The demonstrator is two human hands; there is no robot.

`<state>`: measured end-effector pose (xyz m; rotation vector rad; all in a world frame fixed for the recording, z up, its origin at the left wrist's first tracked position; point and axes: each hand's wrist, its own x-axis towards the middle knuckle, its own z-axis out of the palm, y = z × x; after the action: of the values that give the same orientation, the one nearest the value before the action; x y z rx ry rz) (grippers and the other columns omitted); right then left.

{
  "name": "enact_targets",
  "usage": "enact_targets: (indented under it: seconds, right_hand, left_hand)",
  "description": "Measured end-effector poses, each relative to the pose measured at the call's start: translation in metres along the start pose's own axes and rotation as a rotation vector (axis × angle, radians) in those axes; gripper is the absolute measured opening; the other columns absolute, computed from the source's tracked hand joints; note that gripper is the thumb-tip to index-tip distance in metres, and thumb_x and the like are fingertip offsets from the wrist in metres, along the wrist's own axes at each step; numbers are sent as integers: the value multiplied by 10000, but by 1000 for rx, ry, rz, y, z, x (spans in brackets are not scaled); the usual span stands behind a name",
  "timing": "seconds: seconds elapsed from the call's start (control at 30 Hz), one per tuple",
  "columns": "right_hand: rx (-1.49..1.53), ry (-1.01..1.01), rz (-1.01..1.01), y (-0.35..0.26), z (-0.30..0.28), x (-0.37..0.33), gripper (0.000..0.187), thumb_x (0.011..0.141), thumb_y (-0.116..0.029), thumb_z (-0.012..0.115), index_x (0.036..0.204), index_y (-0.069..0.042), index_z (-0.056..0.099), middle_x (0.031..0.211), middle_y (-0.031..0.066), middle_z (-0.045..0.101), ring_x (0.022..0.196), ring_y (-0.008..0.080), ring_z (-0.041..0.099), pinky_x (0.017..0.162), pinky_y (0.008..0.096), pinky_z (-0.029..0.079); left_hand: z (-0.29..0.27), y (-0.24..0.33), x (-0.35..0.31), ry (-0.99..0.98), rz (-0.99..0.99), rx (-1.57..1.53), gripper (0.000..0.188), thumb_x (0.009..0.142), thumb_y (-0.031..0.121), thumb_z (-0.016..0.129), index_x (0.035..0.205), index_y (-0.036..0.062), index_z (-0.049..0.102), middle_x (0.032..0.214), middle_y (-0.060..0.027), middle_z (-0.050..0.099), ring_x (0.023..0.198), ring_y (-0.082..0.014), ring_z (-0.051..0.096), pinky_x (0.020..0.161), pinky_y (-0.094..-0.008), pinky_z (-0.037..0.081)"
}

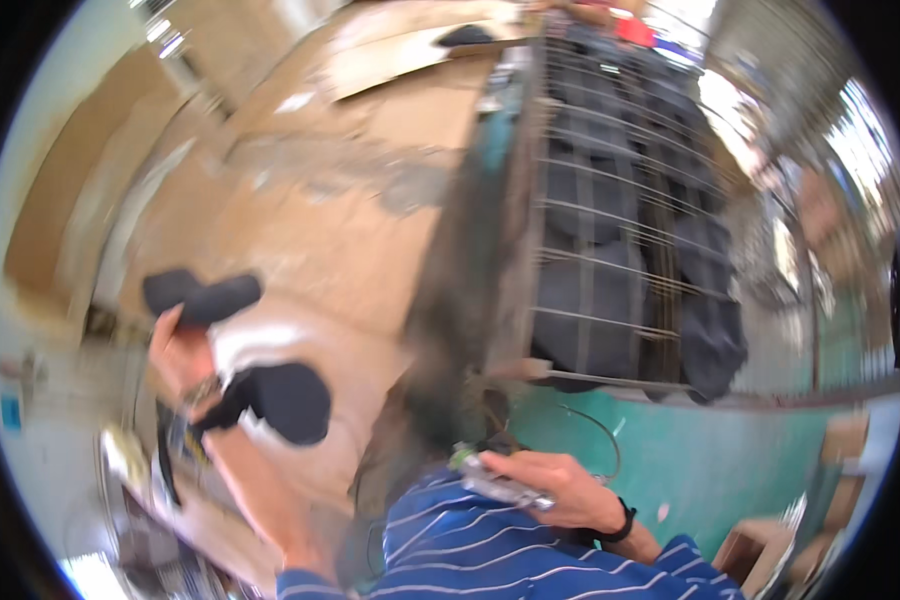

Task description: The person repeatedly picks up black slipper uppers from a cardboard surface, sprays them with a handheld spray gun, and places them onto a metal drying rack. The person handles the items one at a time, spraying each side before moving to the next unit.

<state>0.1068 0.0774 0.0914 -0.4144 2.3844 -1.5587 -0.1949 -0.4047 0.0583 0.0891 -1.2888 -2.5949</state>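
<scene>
My left hand (182,358) is raised at the left, its fingers closed on a black flat piece (220,298) with rounded lobes, like a shaped pad. A second black rounded piece (292,402) shows beside my left wrist; whether it hangs from the hand or lies on the surface below, I cannot tell. Close to my body, my right hand (555,488) is wrapped round a silvery handheld tool (500,487) with a green part at its front end. Motion blur hides the tool's exact kind.
A long wire rack (530,300) runs away from me on the right, with black pieces (585,310) under its wires. Brown board or paper (310,230) covers the work surface on the left. A cardboard box (755,550) stands at the lower right above a green floor (690,460).
</scene>
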Motion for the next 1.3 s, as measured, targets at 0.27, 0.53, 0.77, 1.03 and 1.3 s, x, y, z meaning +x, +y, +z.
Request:
enact_targets:
  seconds: [0.27, 0.53, 0.77, 1.03, 1.3]
  right_hand:
    - [-11, 96, -64, 25, -8, -42, 924, 690, 62, 696, 1559, -82, 418, 1141, 145, 640, 966, 363, 649, 829, 423, 552]
    - [38, 247, 79, 45, -9, -80, 981, 678, 49, 677, 1593, -123, 366, 1149, 158, 619, 997, 366, 645, 847, 429, 543]
    - [20, 362, 210, 48, -25, -115, 993, 675, 44, 658, 1604, -136, 358, 1146, 150, 629, 994, 362, 644, 855, 425, 538]
    - [32, 486, 145, 59, -30, -129, 916, 687, 39, 641, 1559, -131, 415, 1048, 151, 626, 944, 373, 651, 799, 447, 542]
    - [6, 313, -8, 54, -48, -87, 905, 658, 48, 666, 1527, -95, 458, 995, 152, 629, 888, 374, 654, 770, 437, 548]
  left_hand:
    - [162, -56, -11, -263, -289, -146, 141, 852, 76, 618, 891, -29, 703, 975, -171, 763, 948, -314, 739, 965, -440, 571]
    - [412, -212, -43, -710, -751, -197, 223, 872, 124, 586, 990, -39, 682, 1038, -194, 755, 993, -352, 727, 1003, -489, 547]
    - [596, -325, -124, -967, -968, -228, 286, 844, 157, 581, 1050, -10, 688, 1103, -166, 746, 1028, -345, 710, 985, -481, 534]
    - [544, -460, -188, -949, -986, 720, 820, 957, 653, 594, 1419, -15, 483, 1305, -196, 592, 1085, -291, 634, 926, -567, 529]
    - [388, -303, -138, -893, -748, 251, 549, 1064, 455, 521, 1375, 5, 562, 1095, -116, 701, 1000, -258, 699, 956, -492, 570]
